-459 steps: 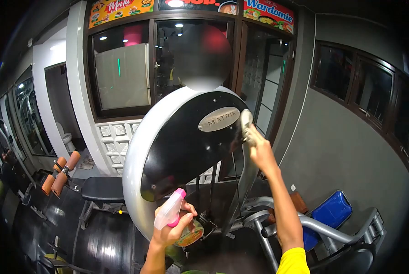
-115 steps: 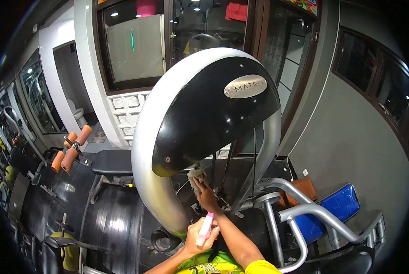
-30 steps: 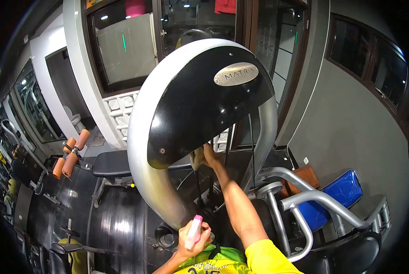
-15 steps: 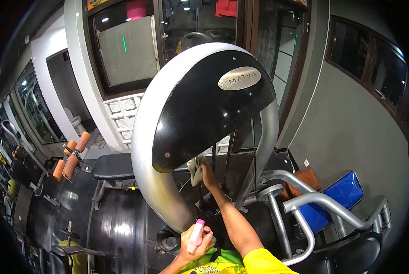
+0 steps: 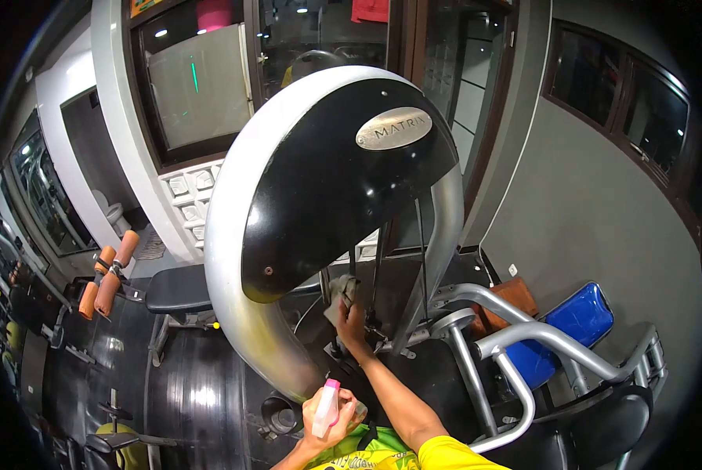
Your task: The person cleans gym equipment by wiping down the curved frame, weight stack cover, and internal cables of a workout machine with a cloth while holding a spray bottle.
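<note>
Cloth [image 5: 341, 296], crumpled, soft, grey-beige, bunched in the right hand [image 5: 352, 319], fingers closed on it. It's below the black panel's lower edge, by the thin upright rods [image 5: 377, 278]; can't tell whether it touches them. Left hand [image 5: 320, 423] is wrapped round a spray bottle [image 5: 327, 409]: whitish plastic head, pink tip, lower part mostly hidden by the hand. Hands apart, left one nearer the body, by the yellow-green shirt [image 5: 351, 454].

Machine fills the middle: glossy black panel [image 5: 327, 196], rounded on top, oval brushed-look metal badge [image 5: 394, 128] reading MATRIX, smooth silver-white curved frame [image 5: 227, 204] around it. Right side: bent grey metal tubes [image 5: 545, 337], shiny blue pad [image 5: 579, 315], brown block [image 5: 509, 301] by the wall. Left side: black padded seat [image 5: 177, 291], orange-brown foam rollers [image 5: 108, 291], dark reflective floor [image 5: 198, 392]. Behind: white relief tiles [image 5: 189, 205].
</note>
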Action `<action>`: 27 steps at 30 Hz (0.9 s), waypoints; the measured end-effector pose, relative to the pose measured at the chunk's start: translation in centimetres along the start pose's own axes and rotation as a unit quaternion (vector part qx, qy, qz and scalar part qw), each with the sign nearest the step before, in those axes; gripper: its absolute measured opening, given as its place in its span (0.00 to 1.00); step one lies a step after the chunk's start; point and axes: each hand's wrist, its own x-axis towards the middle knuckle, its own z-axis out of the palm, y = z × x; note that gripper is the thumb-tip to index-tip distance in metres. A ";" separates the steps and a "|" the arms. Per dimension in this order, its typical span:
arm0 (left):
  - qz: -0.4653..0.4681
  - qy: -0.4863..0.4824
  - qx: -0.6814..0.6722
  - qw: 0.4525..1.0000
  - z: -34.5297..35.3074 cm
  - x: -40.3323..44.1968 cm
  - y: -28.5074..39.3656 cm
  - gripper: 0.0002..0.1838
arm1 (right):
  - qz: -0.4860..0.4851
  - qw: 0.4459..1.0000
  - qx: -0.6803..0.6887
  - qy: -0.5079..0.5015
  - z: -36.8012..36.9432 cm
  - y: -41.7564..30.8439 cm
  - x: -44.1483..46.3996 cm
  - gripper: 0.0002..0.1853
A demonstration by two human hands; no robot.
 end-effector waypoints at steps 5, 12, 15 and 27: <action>-0.028 0.043 -0.068 0.996 0.0 -0.1 -0.7 0.08 | -0.236 0.966 -0.062 0.088 0.7 -9.3 4.8 0.20; -0.035 0.023 -0.080 0.996 -0.2 0.4 0.3 0.07 | -0.324 0.926 -0.190 0.017 2.8 -12.8 8.8 0.18; -0.048 0.028 -0.080 0.995 -0.3 0.5 -0.3 0.07 | -0.333 0.926 -0.177 0.023 2.3 -12.5 9.5 0.18; -0.033 -0.005 -0.054 0.998 0.5 0.8 0.6 0.08 | -0.216 0.957 -0.196 -0.002 1.7 1.5 -2.4 0.13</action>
